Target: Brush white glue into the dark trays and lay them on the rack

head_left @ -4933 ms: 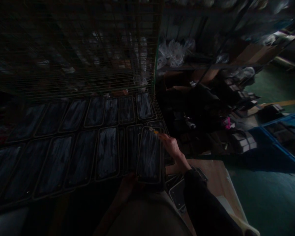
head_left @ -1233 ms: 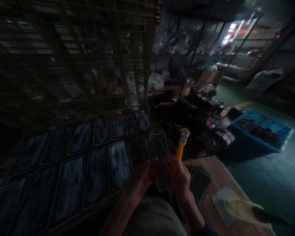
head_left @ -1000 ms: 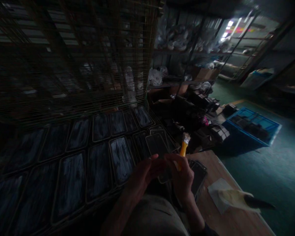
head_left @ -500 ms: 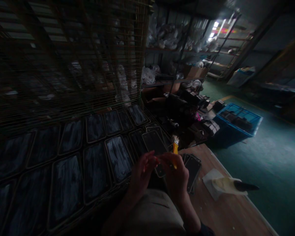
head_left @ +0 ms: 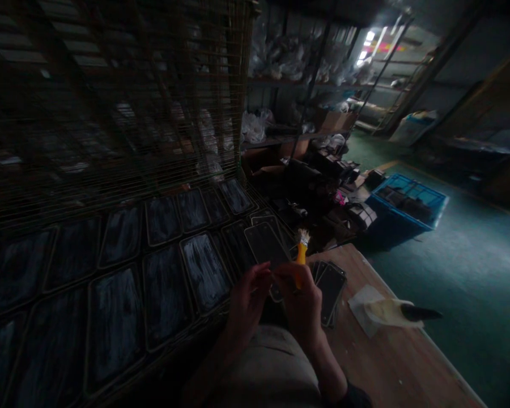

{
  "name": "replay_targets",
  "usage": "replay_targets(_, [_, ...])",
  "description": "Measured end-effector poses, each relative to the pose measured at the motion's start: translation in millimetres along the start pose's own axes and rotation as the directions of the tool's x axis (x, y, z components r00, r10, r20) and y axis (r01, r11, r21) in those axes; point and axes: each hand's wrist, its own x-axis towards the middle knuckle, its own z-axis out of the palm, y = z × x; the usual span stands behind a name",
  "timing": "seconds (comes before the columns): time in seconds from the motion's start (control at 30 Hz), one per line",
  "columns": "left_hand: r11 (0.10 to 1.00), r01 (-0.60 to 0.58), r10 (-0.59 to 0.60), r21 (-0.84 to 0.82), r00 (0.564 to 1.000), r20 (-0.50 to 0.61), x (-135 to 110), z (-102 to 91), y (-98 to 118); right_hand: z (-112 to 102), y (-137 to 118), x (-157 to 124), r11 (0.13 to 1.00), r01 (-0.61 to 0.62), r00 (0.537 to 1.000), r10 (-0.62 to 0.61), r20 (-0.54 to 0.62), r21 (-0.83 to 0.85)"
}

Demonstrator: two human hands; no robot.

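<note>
In the head view, my right hand grips a paintbrush with a yellow handle, its pale bristles pointing up and away. My left hand is beside it, fingers curled and fingertips meeting those of the right. Anything pinched between them is too small and dark to make out. Just beyond the hands lies a dark rectangular plate with rounded corners, overlapping others. To the left, rows of similar plates lie on a rack, many streaked with a whitish coating. A fanned pile of bare plates rests right of my right hand.
A wooden board at the right carries a pale bottle with a black tip, lying on white paper. Wire mesh rises behind the plates. A blue crate with dark pieces stands on the green floor.
The view has shifted slightly, moving the surroundings a little left and up. Both hands stay close together, and the brush remains upright in my right hand.
</note>
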Motion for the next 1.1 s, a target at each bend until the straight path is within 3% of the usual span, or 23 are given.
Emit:
replay_targets(0.2, [0.992,0.02,-0.004,-0.122,0.991,0.132,-7.0,4.6,7.1,-11.3,14.2,6.4,0.992,-0.085,0.979,0.1,-0.175,0.09])
replay_targets(0.37, [0.975,0.147,-0.121,-0.166,0.981,0.154,-1.1,13.9,9.4,-21.5,15.8,5.0,0.955,-0.152,0.964,0.201,-0.176,0.255])
replay_targets(0.6, [0.9,0.36,-0.291,-0.246,0.916,0.275,8.9,30.9,10.8,-28.2,20.1,-12.5,0.999,-0.046,0.984,0.046,-0.174,0.005])
replay_targets(0.8, [0.79,0.499,-0.361,-0.356,0.848,0.388,11.6,29.0,5.9,-43.3,26.9,-19.1,0.994,0.068,0.994,-0.075,-0.083,-0.09])
replay_targets(0.93, [0.831,0.481,-0.333,-0.279,0.832,0.443,14.3,24.2,6.4,-46.3,28.6,-20.0,0.997,0.066,0.996,-0.068,-0.055,-0.036])
replay_targets(1.1, [0.925,0.369,-0.317,-0.091,0.881,0.351,6.5,27.1,20.4,-42.9,25.8,-24.5,0.995,-0.06,0.995,0.066,-0.075,0.081])
